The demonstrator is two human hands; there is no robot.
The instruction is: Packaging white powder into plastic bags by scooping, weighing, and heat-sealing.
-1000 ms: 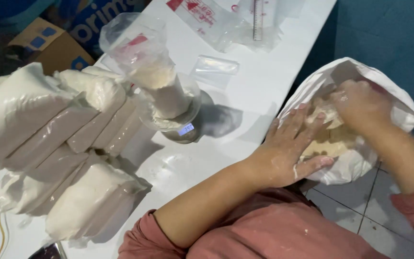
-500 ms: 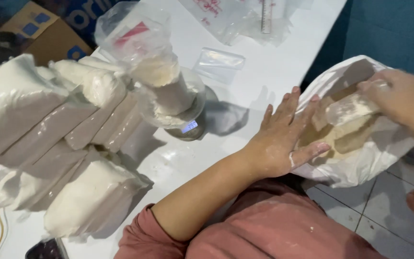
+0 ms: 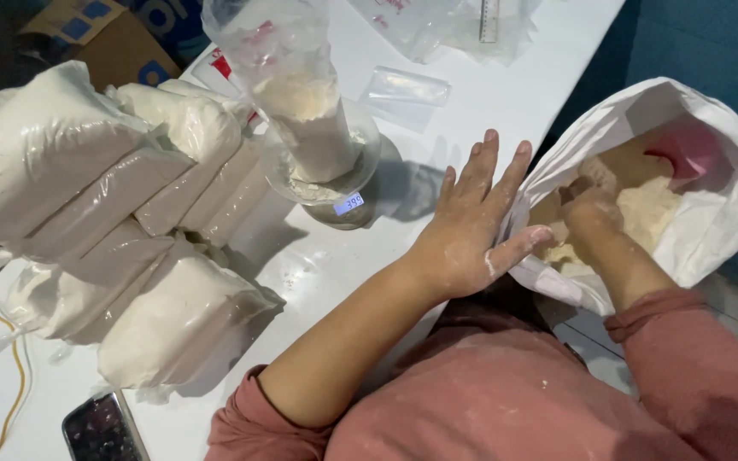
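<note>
A white sack (image 3: 728, 213) of pale flour (image 3: 642, 205) hangs open beside the white table's right edge. My right hand (image 3: 593, 213) is down inside it, fingers dug into the flour, so its grip is hidden. A pink scoop (image 3: 685, 152) lies in the sack beyond that hand. My left hand (image 3: 471, 232) rests flat at the table edge, fingers spread, thumb pressing the sack's near rim. A clear bag part filled with flour (image 3: 305, 119) stands upright on a round digital scale (image 3: 348, 205) just left of that hand.
Several filled flour bags (image 3: 130, 222) lie stacked over the left of the white table (image 3: 506, 94). Empty clear bags (image 3: 405, 87) lie behind the scale. A phone (image 3: 104, 427) and a yellow cable (image 3: 12, 384) are at the near left; a cardboard box (image 3: 87, 34) is at the far left.
My right hand has left the sack's far rim and gone down into the flour. My left hand came out of the sack and now lies spread at its near rim.
</note>
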